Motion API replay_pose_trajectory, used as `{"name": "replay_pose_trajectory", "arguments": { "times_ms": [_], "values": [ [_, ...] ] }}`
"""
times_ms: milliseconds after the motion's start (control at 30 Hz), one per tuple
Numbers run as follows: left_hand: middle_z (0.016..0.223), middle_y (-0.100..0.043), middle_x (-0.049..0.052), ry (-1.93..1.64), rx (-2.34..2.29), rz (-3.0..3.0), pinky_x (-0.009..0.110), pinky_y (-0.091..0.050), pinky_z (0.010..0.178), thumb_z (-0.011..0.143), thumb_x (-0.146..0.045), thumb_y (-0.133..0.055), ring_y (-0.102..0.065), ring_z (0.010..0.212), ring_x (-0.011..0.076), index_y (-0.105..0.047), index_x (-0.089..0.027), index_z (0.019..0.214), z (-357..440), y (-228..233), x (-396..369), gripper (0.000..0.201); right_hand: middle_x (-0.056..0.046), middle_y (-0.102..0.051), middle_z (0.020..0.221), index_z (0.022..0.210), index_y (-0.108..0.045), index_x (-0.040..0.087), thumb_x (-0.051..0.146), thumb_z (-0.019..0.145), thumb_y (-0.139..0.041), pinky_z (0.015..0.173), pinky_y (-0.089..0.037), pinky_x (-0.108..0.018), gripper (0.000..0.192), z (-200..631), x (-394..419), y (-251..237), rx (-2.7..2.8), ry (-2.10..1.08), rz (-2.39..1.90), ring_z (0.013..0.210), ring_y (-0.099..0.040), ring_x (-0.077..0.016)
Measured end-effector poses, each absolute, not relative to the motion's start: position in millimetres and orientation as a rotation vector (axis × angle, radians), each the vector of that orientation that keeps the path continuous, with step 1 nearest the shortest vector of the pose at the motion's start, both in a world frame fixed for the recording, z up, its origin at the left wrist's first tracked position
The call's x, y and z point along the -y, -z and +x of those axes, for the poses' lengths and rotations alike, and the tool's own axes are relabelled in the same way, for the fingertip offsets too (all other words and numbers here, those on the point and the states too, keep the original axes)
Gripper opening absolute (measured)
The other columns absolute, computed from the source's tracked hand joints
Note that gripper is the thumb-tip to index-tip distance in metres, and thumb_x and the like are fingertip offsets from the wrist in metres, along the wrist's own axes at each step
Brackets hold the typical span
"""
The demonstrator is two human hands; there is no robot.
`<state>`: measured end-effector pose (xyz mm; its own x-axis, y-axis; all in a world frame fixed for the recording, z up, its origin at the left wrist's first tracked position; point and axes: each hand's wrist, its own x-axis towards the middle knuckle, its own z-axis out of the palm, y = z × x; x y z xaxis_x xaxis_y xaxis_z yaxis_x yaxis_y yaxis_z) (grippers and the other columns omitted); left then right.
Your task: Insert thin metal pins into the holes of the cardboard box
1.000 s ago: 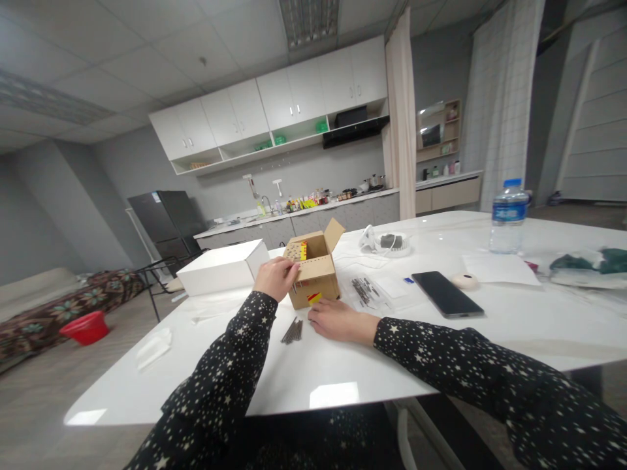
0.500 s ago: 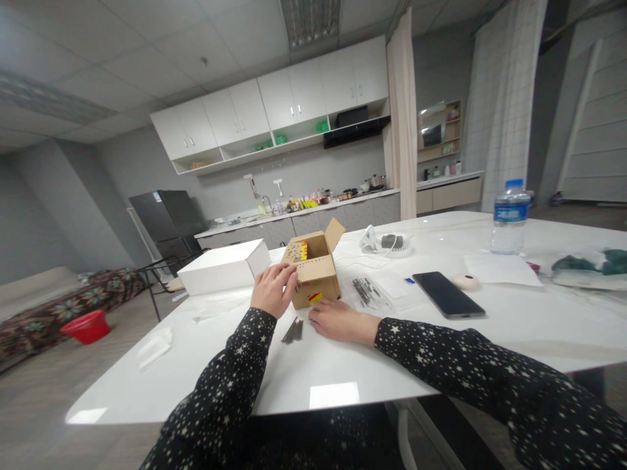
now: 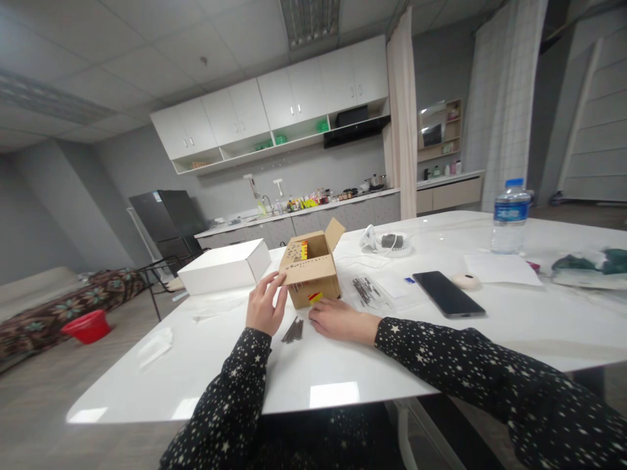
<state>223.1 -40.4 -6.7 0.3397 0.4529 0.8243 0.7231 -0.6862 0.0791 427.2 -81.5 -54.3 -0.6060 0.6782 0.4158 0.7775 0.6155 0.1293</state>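
A brown cardboard box (image 3: pixel 316 294) stands on the white table with its flaps raised or folded out. Dark dots run in rows over its left flap and its front flap (image 3: pixel 311 269). My left hand (image 3: pixel 266 305) is at the front flap's left corner, fingertips on its upper side and thumb just below. My right hand (image 3: pixel 343 320) rests on the table against the box's front, fingers curled together and their tips hidden. Between my hands lies a small bundle of long metal screws (image 3: pixel 292 330). A clear bag of screws (image 3: pixel 367 292) lies right of the box.
Left of the box is a white box (image 3: pixel 223 267). A black phone (image 3: pixel 448 294), a pale round object (image 3: pixel 465 281), a white paper sheet (image 3: pixel 504 269) and a water bottle (image 3: pixel 510 219) are on the right. Behind lies a white corded device (image 3: pixel 385 241). The table edge (image 3: pixel 284 412) runs close in front.
My left hand has slid left and slightly down from the top of the front flap to its left corner, uncovering the row of dots. My right hand stays in place.
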Motion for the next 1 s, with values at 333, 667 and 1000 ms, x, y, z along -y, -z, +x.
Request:
{"name": "replay_pose_trajectory", "arguments": {
  "times_ms": [333, 667, 1000],
  "values": [
    [0.109, -0.070, 0.010, 1.270, 1.173, -2.372, 0.042, -0.048, 0.095, 0.093, -0.033, -0.045, -0.064, 0.103, 0.0237, -0.060, -0.021, 0.120, 217, 36, 33, 0.034, -0.011, -0.065, 0.095, 0.095, -0.067, 0.013, 0.025, 0.098, -0.043, 0.084, -0.046, -0.036, 0.027, 429, 81, 56, 2.511, 0.410, -1.164, 0.093, -0.059, -0.0226],
    [0.102, -0.072, 0.007, 0.772, 1.300, -2.697, 0.038, -0.050, 0.092, 0.087, -0.023, -0.051, -0.065, 0.100, 0.0230, -0.071, -0.019, 0.097, 222, 61, 35, 0.023, -0.012, -0.064, 0.096, 0.100, -0.064, 0.013, 0.022, 0.098, -0.041, 0.087, -0.045, -0.037, 0.025, 426, 78, 61, 2.528, 0.426, -1.144, 0.094, -0.057, -0.0220],
    [0.101, -0.072, 0.007, 0.719, 1.356, -2.784, 0.035, -0.049, 0.093, 0.086, -0.020, -0.051, -0.065, 0.099, 0.0220, -0.073, -0.018, 0.095, 223, 67, 37, 0.024, -0.012, -0.064, 0.095, 0.099, -0.065, 0.012, 0.022, 0.098, -0.041, 0.085, -0.045, -0.036, 0.026, 425, 75, 63, 2.530, 0.403, -1.145, 0.094, -0.058, -0.0221]
  ]
}}
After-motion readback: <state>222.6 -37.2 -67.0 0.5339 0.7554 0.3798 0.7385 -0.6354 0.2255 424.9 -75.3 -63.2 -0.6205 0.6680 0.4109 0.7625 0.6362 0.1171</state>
